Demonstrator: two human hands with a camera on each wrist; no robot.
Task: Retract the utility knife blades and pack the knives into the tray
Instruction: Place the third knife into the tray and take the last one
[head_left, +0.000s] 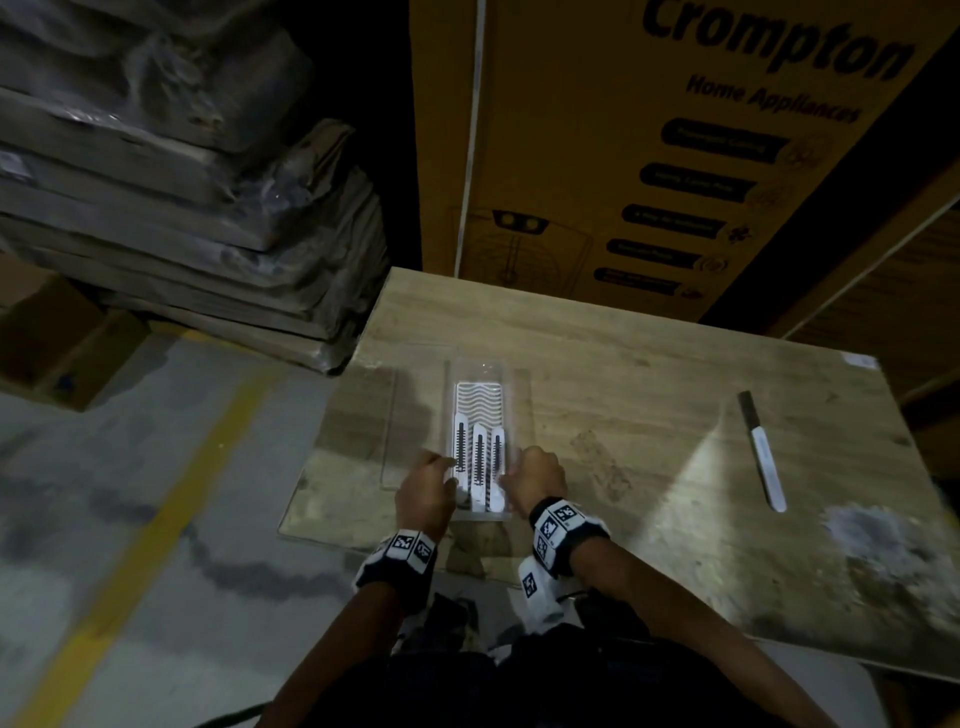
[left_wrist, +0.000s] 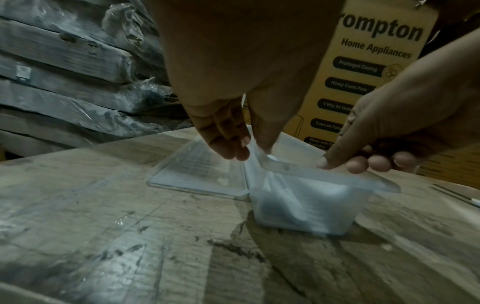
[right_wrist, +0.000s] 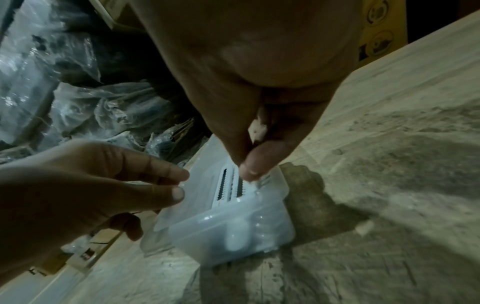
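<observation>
A clear plastic tray (head_left: 480, 371) stands on the table with three white utility knives (head_left: 479, 462) lying side by side in it. My left hand (head_left: 451, 475) pinches the tray's left rim near its front end, thumb and fingers (left_wrist: 235, 152) closed on the flange. My right hand (head_left: 511, 470) holds the right rim, index finger (left_wrist: 335, 156) on top and the other fingers curled beneath. In the right wrist view the thumb (right_wrist: 250, 167) sits just above the rightmost knife (right_wrist: 253, 188). A further knife (head_left: 762, 452) lies alone at the table's right, its dark blade extended.
The tray's clear lid (left_wrist: 197, 172) lies flat on the table to the left of the tray. A tall yellow carton (head_left: 649, 156) stands behind the table. Wrapped stacked bundles (head_left: 171, 197) sit at the left, beyond the table's left edge.
</observation>
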